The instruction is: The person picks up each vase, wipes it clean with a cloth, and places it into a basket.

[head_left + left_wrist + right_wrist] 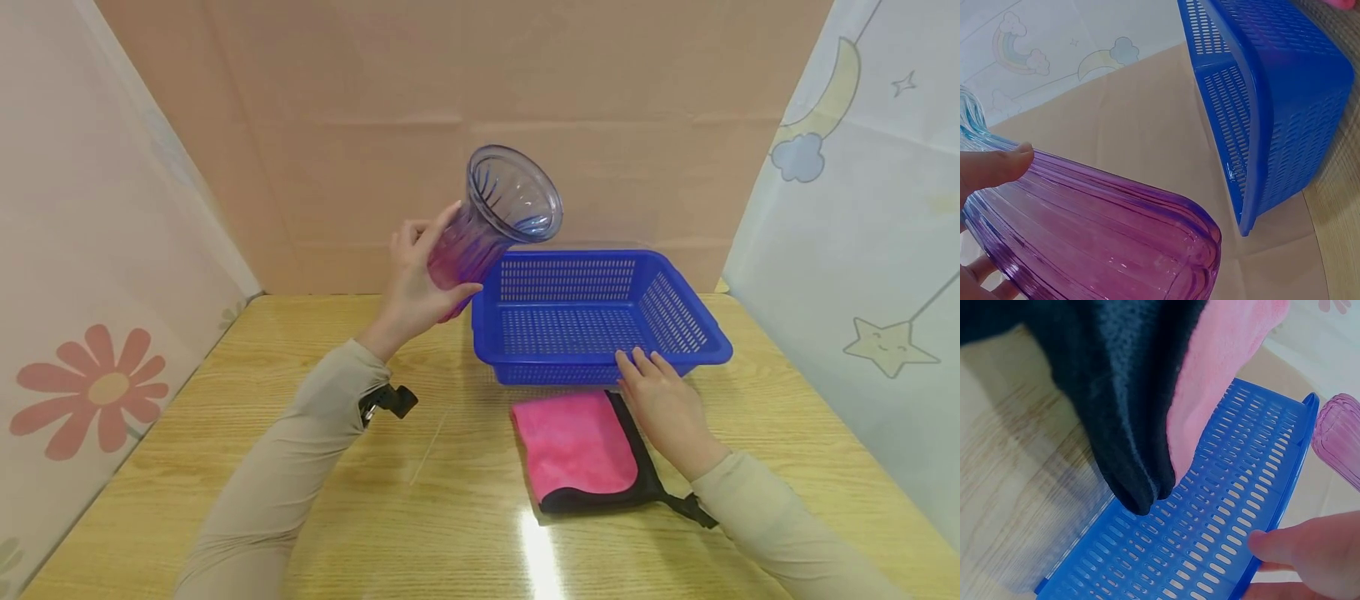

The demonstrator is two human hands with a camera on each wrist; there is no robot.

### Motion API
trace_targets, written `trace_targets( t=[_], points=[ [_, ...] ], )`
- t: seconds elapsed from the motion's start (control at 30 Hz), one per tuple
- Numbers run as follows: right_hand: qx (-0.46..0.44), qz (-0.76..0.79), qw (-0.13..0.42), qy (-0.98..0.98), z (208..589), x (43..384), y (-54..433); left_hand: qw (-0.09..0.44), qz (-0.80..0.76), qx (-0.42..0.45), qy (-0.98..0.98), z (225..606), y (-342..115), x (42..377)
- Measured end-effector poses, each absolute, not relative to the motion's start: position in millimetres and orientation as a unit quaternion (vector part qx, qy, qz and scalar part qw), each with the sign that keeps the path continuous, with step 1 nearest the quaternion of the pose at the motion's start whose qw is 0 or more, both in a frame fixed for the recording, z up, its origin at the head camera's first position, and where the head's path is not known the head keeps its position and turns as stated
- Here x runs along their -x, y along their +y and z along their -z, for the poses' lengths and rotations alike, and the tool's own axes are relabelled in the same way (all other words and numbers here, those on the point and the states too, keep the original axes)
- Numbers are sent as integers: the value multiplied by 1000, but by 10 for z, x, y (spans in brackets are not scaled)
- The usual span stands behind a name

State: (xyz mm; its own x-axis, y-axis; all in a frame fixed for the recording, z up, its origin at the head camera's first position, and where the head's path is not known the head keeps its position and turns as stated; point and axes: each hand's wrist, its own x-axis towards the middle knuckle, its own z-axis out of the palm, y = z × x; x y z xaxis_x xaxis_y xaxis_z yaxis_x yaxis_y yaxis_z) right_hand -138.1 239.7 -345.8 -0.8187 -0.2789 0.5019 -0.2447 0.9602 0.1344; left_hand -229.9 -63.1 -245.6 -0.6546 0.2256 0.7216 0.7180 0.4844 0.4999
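Note:
My left hand (pixel 420 283) grips a ribbed glass vase (pixel 468 250) around its body and holds it tilted above the table. Its flared bluish mouth points up and to the right, and the lower part is purple-pink. In the left wrist view the vase (pixel 1110 231) shows its purple base end, with the thumb lying along its side. My right hand (pixel 663 408) holds the near rim of a blue plastic basket (pixel 600 372). In the right wrist view the thumb presses the basket's outer slotted wall (pixel 1210 519), with other fingers beyond the rim.
A folded pink cloth (pixel 577 442) with black edging and a black strap lies in front of the basket, beside my right wrist. The wooden table (pixel 360 517) meets a tan backdrop (pixel 337 150) behind and patterned white sheets at both sides.

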Motion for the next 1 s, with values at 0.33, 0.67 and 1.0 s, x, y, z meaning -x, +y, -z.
trace_targets(
  t=[0.33, 0.67, 1.0],
  points=[
    [-134, 25, 264, -955, 3467, 1388, 2400, 300, 381, 312, -817, 2480, -519, 2343],
    [-139, 28, 274, -951, 3475, 1395, 2402, 289, 352, 320, -831, 2437, -435, 2399],
    [-144, 29, 285, -947, 3483, 1404, 2403, 259, 335, 330, -844, 2382, -341, 2441]
  ],
)
